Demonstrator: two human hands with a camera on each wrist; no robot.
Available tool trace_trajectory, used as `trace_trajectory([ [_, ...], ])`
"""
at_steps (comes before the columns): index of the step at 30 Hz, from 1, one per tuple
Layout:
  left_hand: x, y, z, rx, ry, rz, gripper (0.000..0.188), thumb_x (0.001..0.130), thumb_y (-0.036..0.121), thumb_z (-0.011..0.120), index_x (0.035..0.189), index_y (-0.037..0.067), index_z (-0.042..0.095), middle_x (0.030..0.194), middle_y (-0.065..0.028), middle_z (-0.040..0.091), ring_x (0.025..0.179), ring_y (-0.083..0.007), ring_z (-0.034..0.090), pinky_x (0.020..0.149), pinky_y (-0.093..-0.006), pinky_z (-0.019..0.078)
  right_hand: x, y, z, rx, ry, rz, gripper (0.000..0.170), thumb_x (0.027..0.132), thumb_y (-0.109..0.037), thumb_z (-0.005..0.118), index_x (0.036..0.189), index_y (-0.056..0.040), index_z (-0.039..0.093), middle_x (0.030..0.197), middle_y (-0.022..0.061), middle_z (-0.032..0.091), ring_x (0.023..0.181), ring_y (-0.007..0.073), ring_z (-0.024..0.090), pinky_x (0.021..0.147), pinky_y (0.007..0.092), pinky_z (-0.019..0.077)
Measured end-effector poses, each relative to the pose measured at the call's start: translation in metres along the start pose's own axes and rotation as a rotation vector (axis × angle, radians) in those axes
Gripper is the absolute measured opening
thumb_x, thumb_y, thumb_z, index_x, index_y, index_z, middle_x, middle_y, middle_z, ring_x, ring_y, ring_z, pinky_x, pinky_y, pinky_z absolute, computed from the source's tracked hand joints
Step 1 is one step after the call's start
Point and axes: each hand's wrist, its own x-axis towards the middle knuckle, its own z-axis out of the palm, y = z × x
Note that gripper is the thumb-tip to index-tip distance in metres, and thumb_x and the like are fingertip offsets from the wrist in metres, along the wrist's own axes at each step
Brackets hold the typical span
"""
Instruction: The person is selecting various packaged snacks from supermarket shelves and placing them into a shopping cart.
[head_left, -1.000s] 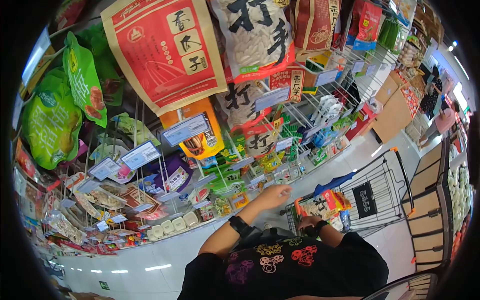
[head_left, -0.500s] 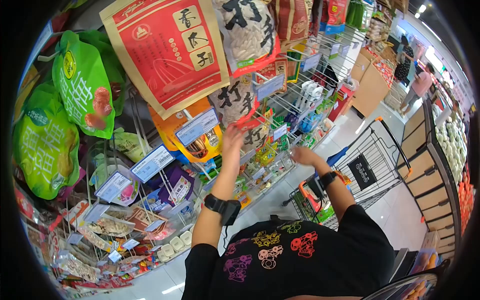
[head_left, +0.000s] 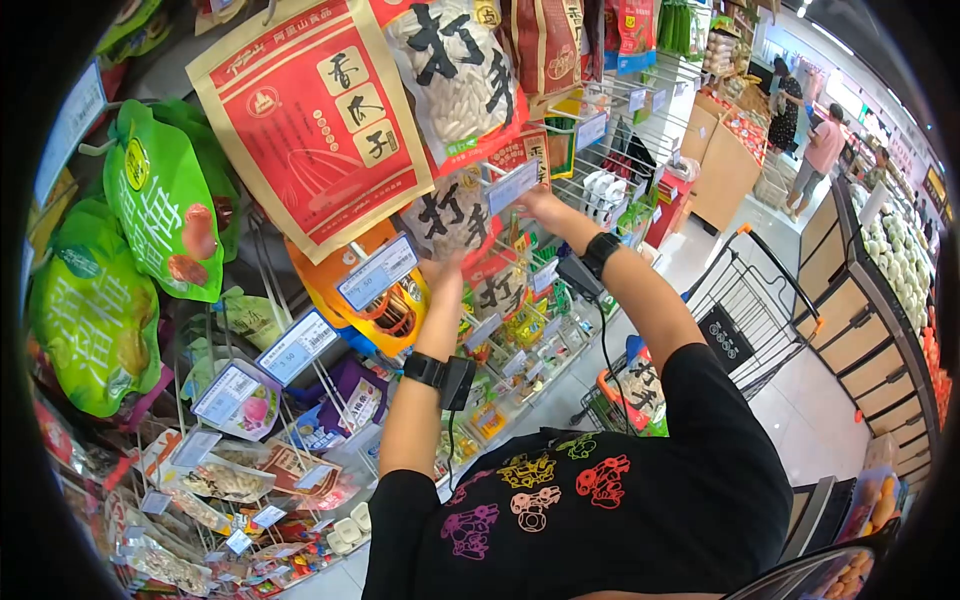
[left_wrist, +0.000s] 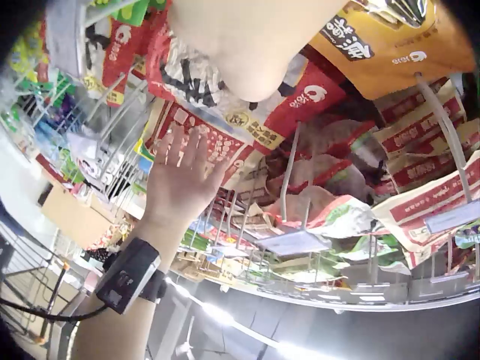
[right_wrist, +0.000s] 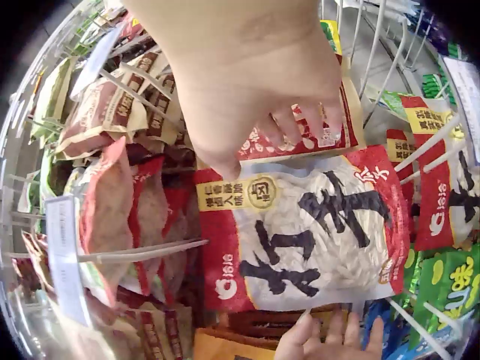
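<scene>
A red-and-white bag of seeds with bold black characters hangs on the rack between my two hands. My left hand is at its lower edge in the head view; in the right wrist view its fingers stand spread and straight below the bag. On the other side my right hand is beside a price tag. The left wrist view shows its fingers stretched out before a red-and-cream packet. A larger seed bag hangs above.
Close at the left hang a tan paper packet and green fruit bags. Metal hooks with price tags jut from the rack. To the right stands a wire shopping cart holding bags. Two people are farther down the aisle.
My right hand has left the goods in the cart and come up to the rack. The left hand has risen from lower down to the hanging seed bag.
</scene>
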Motion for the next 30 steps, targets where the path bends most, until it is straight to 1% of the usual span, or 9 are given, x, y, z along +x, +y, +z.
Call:
trace_trajectory([
  [1,0.013,-0.020,0.002,-0.009,0.098,0.034,0.083,0.065,0.004,0.063,0.131,-0.001,0.012,0.133,-0.0164,0.027,0.119,-0.0252,0.032,0.100,-0.0303,0.0228,0.009,0.007,0.000,-0.008,0.005,0.027,0.051,0.079,-0.045,0.050,0.116,-0.0112,0.045,0.112,0.0066,0.052,0.104,0.0198,0.048,0.085,0.0391,0.0362],
  [4,0.022,-0.033,-0.004,-0.298,-0.145,-0.048,0.075,0.067,0.004,0.060,0.129,-0.002,0.018,0.128,-0.0128,0.035,0.116,-0.0228,0.038,0.098,-0.0302,0.0273,0.025,0.016,0.018,-0.058,0.192,0.112,0.057,0.078,-0.047,0.051,0.122,-0.0110,0.041,0.114,0.0092,0.051,0.109,0.0237,0.045,0.089,0.0415,0.0339],
  [5,0.018,-0.029,-0.005,-0.255,-0.134,-0.107,0.062,0.070,0.004,0.058,0.124,-0.003,0.029,0.124,-0.0110,0.041,0.113,-0.0213,0.041,0.095,-0.0302,0.0310,0.035,0.028,0.017,-0.027,0.175,0.121,0.058,0.079,-0.044,0.052,0.124,-0.0103,0.040,0.117,0.0109,0.049,0.111,0.0248,0.044,0.093,0.0391,0.0325],
  [9,0.025,-0.065,-0.008,0.108,-0.043,0.001,0.055,0.072,0.007,0.057,0.121,-0.005,0.036,0.120,-0.0163,0.045,0.111,-0.0235,0.043,0.094,-0.0313,0.0317,0.057,0.060,0.018,-0.059,0.158,-0.003,0.049,0.080,-0.035,0.054,0.120,-0.0074,0.046,0.119,0.0108,0.049,0.110,0.0198,0.045,0.091,0.0301,0.0348],
  [15,0.009,-0.048,-0.013,0.189,-0.105,0.129,0.058,0.072,0.012,0.060,0.120,-0.007,0.036,0.118,-0.0199,0.046,0.110,-0.0279,0.044,0.093,-0.0331,0.0322,0.041,0.048,0.024,-0.108,0.130,-0.150,0.042,0.078,-0.025,0.061,0.113,-0.0057,0.049,0.108,0.0065,0.056,0.098,0.0162,0.052,0.083,0.0286,0.0406],
  [21,0.021,-0.079,-0.011,0.311,-0.186,0.231,0.055,0.069,0.012,0.061,0.117,-0.004,0.039,0.112,-0.0224,0.049,0.106,-0.0319,0.047,0.089,-0.0342,0.0359,0.016,0.029,0.029,-0.169,0.137,-0.295,0.038,0.073,-0.024,0.066,0.104,-0.0051,0.054,0.097,0.0047,0.057,0.084,0.0118,0.053,0.072,0.0259,0.0434],
  [24,0.020,-0.083,-0.007,0.119,-0.258,0.217,0.053,0.069,0.012,0.061,0.116,0.000,0.041,0.109,-0.0206,0.052,0.102,-0.0320,0.050,0.086,-0.0353,0.0380,0.024,0.034,0.019,-0.311,0.141,-0.126,0.039,0.070,-0.024,0.068,0.103,-0.0065,0.054,0.091,0.0068,0.057,0.076,0.0123,0.052,0.067,0.0261,0.0422],
  [28,-0.008,-0.038,-0.003,0.216,-0.279,0.163,0.049,0.069,0.010,0.059,0.115,0.003,0.043,0.102,-0.0176,0.056,0.093,-0.0302,0.054,0.079,-0.0342,0.0410,0.042,0.068,0.008,-0.607,0.355,-0.505,0.043,0.070,-0.032,0.066,0.103,-0.0074,0.055,0.092,0.0148,0.056,0.080,0.0266,0.053,0.072,0.0343,0.0414],
  [30,-0.013,-0.042,0.001,0.174,-0.255,0.211,0.048,0.069,0.010,0.059,0.114,0.002,0.044,0.094,-0.0155,0.058,0.083,-0.0276,0.057,0.074,-0.0331,0.0429,0.023,0.047,0.009,-0.692,0.347,-0.453,0.042,0.071,-0.034,0.064,0.102,-0.0068,0.055,0.095,0.0186,0.055,0.087,0.0316,0.052,0.077,0.0363,0.0407],
])
